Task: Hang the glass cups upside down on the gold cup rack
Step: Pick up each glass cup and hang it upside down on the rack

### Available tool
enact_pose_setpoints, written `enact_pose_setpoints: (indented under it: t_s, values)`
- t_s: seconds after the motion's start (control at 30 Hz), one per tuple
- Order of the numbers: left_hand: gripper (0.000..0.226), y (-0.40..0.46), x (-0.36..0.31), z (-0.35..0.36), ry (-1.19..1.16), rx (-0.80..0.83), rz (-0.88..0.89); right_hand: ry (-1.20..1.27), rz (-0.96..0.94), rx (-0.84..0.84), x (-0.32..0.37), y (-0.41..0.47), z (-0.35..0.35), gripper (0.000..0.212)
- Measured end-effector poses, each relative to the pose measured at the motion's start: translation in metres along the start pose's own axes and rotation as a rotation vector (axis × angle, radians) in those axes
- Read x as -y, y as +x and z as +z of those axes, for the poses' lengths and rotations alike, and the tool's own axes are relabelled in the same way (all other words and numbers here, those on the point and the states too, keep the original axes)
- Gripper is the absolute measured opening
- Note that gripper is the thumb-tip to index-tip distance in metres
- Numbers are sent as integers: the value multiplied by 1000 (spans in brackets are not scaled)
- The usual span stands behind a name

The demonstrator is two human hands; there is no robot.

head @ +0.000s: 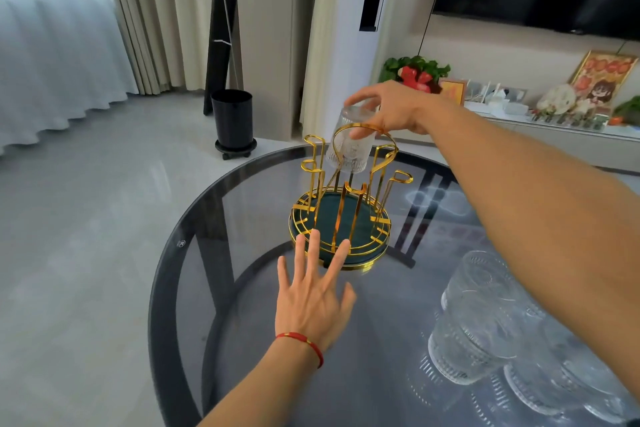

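two bare hands reach over a round smoked-glass table, seen from a camera on the person's head. the right hand grips a ribbed glass cup by its base, fingers wrapped around it, holding it upside down with the mouth facing down over the far side of the gold cup rack; whether the cup already sits on a peg cannot be told. the rack has thin upright gold prongs and a looped handle on top, rising from a round dark green base with a gold rim. the left hand, with a red string bracelet at the wrist, is open with fingers spread, fingertips at the near edge of the rack's base, gripping nothing. several more clear glass cups stand clustered on the table at the lower right, beneath the right forearm. beyond the table, a black bin stands on the pale floor near curtains.
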State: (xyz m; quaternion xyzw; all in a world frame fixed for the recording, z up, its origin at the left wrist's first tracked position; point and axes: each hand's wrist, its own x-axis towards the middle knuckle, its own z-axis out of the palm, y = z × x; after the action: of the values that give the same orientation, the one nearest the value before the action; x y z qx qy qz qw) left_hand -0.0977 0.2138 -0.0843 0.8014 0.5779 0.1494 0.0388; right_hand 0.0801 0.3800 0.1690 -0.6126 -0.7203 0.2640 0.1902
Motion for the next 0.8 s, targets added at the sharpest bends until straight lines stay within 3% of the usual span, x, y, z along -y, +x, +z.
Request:
enact_pose_setpoints:
  t_s: [0.23, 0.5, 0.57, 0.67, 0.8]
  values:
    - [67, 1, -1, 4, 15, -4, -1, -72, 78, 256, -1, 13, 4, 75]
    - [68, 0, -2, 2, 24, 15, 1, -10, 108, 307, -5, 15, 3, 71]
    - [68, 0, -2, 1, 22, 25, 1, 45, 103, 241, -10, 10, 3, 65]
    - [69, 1, -4, -3, 45, 35, 8, 134, 46, -40, -19, -13, 2, 47]
    - [80, -3, -16, -22, 21, 45, -62, -19, -42, -413, -30, -78, 2, 31]
